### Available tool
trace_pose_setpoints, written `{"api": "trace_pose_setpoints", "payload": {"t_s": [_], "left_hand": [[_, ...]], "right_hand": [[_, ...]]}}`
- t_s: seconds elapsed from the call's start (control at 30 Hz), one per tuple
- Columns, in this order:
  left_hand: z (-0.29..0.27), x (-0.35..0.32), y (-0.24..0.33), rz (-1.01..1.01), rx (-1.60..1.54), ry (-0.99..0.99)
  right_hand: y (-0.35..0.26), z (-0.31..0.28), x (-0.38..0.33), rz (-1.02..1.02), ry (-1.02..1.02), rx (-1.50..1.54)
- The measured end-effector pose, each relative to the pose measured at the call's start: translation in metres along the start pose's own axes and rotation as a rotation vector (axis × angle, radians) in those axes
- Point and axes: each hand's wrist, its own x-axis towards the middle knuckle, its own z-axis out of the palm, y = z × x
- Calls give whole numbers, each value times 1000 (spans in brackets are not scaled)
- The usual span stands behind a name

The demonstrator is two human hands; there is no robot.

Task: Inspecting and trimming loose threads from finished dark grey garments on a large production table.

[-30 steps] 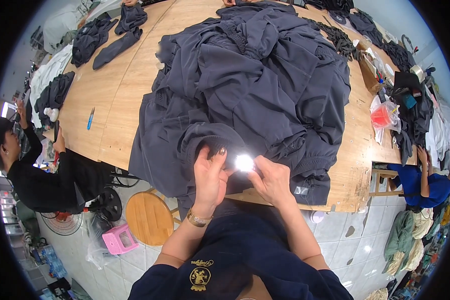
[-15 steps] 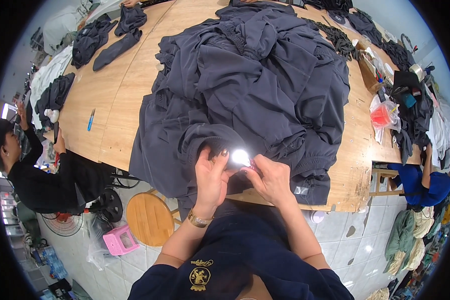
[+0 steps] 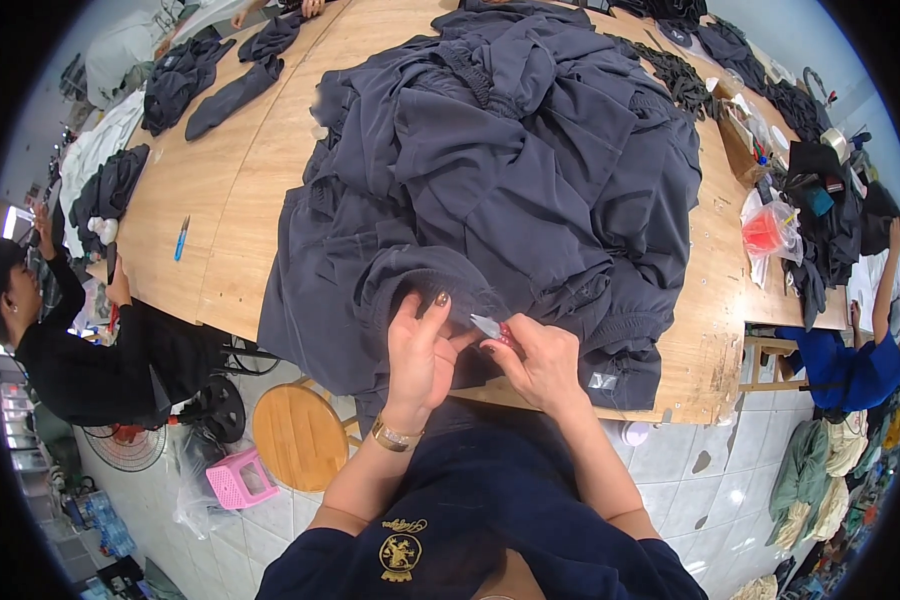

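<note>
My right hand point(image 3: 540, 362) is closed around thread snips point(image 3: 488, 327) with red handles; their metal blades point left toward my other hand. My left hand point(image 3: 420, 352), a gold watch on its wrist, has its fingers inside the rolled edge of a dark grey garment point(image 3: 425, 270) and grips the cloth, though the fingertips are partly hidden. The snips' tip lies close to the left fingers, beside loose threads at the garment's edge. Behind both hands a large heap of dark grey garments point(image 3: 530, 170) with gathered elastic bands covers the middle of the table.
On the wooden table point(image 3: 240, 215) lies a blue-handled cutter point(image 3: 182, 240). A bag with a red drink point(image 3: 765, 232) is at the right. A round wooden stool point(image 3: 300, 437) and a pink stool point(image 3: 240, 480) stand below. Co-workers sit at left and right.
The bright glare on the snips' blades is gone and the blades show plainly. My hands have barely shifted. The co-worker at the right has raised an arm with dark cloth.
</note>
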Motion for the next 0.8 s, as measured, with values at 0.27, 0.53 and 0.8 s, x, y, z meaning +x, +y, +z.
{"api": "trace_pose_setpoints", "payload": {"t_s": [0.27, 0.53, 0.8], "left_hand": [[1, -1, -3, 27, 6, -7], [4, -3, -6, 84, 34, 12], [4, -4, -7, 110, 63, 6]], "right_hand": [[-1, 2, 2, 3, 0, -3], [-4, -2, 3, 8, -25, -42], [-7, -7, 5, -14, -22, -45]]}}
